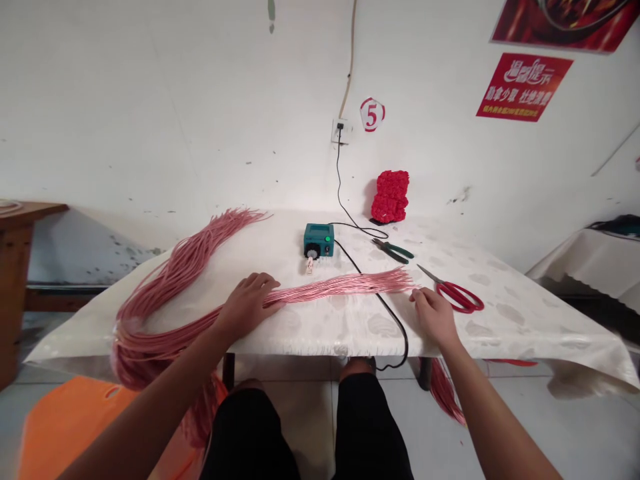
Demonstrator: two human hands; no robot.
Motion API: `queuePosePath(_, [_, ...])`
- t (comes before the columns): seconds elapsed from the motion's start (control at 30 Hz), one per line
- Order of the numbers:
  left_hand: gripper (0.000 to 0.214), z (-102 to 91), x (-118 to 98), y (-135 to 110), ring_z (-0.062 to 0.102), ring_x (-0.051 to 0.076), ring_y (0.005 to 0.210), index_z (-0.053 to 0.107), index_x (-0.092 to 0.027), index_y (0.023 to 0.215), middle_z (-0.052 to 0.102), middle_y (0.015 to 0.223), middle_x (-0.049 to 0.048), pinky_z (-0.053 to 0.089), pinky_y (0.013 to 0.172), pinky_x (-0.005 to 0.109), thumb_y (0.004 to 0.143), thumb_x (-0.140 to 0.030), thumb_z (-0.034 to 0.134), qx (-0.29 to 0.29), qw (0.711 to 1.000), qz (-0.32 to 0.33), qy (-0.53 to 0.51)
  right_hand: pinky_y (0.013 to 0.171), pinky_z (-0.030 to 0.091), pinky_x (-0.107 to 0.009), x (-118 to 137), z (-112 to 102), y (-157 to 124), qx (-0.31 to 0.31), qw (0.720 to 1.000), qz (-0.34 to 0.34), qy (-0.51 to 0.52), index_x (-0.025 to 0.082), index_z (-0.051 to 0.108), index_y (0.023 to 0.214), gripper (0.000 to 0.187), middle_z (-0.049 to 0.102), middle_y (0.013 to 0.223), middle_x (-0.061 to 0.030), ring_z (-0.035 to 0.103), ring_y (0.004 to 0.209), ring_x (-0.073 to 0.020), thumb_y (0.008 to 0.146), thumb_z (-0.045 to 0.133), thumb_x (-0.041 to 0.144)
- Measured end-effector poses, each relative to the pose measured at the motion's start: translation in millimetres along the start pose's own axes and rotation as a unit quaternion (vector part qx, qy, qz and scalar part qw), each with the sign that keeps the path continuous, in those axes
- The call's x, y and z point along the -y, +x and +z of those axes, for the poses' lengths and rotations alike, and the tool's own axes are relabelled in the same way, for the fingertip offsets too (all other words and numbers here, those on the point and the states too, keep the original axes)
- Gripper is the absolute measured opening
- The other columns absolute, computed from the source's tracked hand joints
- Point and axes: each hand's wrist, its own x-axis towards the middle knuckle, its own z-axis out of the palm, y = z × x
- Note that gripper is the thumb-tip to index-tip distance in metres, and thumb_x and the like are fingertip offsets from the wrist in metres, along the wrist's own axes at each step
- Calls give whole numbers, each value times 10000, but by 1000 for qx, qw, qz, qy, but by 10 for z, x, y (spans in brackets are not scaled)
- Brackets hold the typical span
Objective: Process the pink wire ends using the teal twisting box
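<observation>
A long bundle of pink cords [345, 285] lies across the white table [525, 320], looping off the left edge and back up toward the wall. My left hand [249, 301] rests flat on the cords near the bundle's middle, fingers stretched out. My right hand [434, 313] lies on the table at the cords' loose right ends, fingers curled down, with nothing visible in it. Red-handled scissors [457, 294] lie just right of that hand.
A small teal box [319, 241] with a black cable [395, 323] stands mid-table; the cable crosses the cords and drops over the front edge. Green-handled pliers [393, 251] and a red knotted pile [391, 196] sit behind. An orange sheet [65, 420] lies on the floor at left.
</observation>
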Motion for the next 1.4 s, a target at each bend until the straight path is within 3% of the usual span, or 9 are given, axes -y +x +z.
queuePosePath(0.2, [140, 15, -214, 29, 583, 258, 996, 663, -198, 966, 659, 1029, 85, 464, 893, 405, 979, -204, 524, 20, 998, 63, 14, 599, 358, -321, -30, 1, 3, -7, 1000, 9, -2, 199, 626, 699, 335, 515, 549, 17, 492, 584, -191, 871, 537, 472])
queuePosePath(0.5, [170, 131, -362, 60, 563, 259, 953, 660, -175, 914, 642, 963, 94, 476, 860, 402, 990, -211, 512, -6, 999, 44, 6, 594, 365, -322, -39, 2, 13, -2, 1000, 8, -9, 195, 635, 717, 349, 511, 538, 14, 492, 576, -196, 877, 524, 485])
queuePosePath(0.73, [192, 88, -385, 21, 577, 253, 948, 662, -185, 910, 664, 955, 85, 462, 874, 406, 1001, -232, 499, -32, 999, 38, -12, 591, 365, -316, -9, 7, 5, -10, 1000, 9, -11, 201, 637, 702, 339, 499, 515, 23, 493, 565, -193, 870, 525, 474])
queuePosePath(0.93, [108, 74, -592, -41, 613, 255, 899, 610, -189, 886, 675, 917, 81, 456, 837, 395, 940, -173, 517, -56, 996, -30, -55, 579, 363, -316, 11, 12, -8, -13, 1000, 3, -8, 203, 636, 692, 338, 499, 520, 22, 486, 556, -187, 867, 536, 475])
queuePosePath(1.1, [108, 3, -877, -49, 620, 194, 698, 616, -206, 968, 656, 764, 12, 432, 660, 311, 928, -192, 516, -64, 982, -122, -127, 585, 365, -326, 34, -5, -23, -19, 1000, -15, 4, 209, 621, 667, 359, 509, 530, 12, 488, 569, -197, 856, 554, 506])
queuePosePath(1.27, [199, -213, -1048, -60, 587, 151, 627, 659, -225, 881, 614, 669, -30, 408, 597, 265, 973, -317, 509, -30, 967, -123, -223, 581, 376, -331, 209, 19, -374, -73, 997, -23, 34, 222, 595, 726, 360, 511, 589, -5, 476, 590, -201, 930, 470, 490])
queuePosePath(1.33, [246, -303, -1079, -117, 588, 146, 648, 653, -217, 861, 629, 701, -21, 423, 607, 259, 987, -331, 474, -31, 960, -119, -252, 551, 371, -320, 347, 105, -637, -21, 998, -37, 54, 225, 606, 714, 366, 490, 561, 7, 457, 548, -182, 934, 493, 493])
queuePosePath(1.4, [266, -387, -1100, -213, 582, 143, 661, 641, -209, 845, 631, 723, -12, 435, 614, 256, 990, -335, 457, -23, 950, -118, -288, 511, 351, -297, 511, 224, -897, 154, 979, -53, 122, 218, 626, 739, 362, 459, 531, 27, 433, 499, -155, 947, 516, 493])
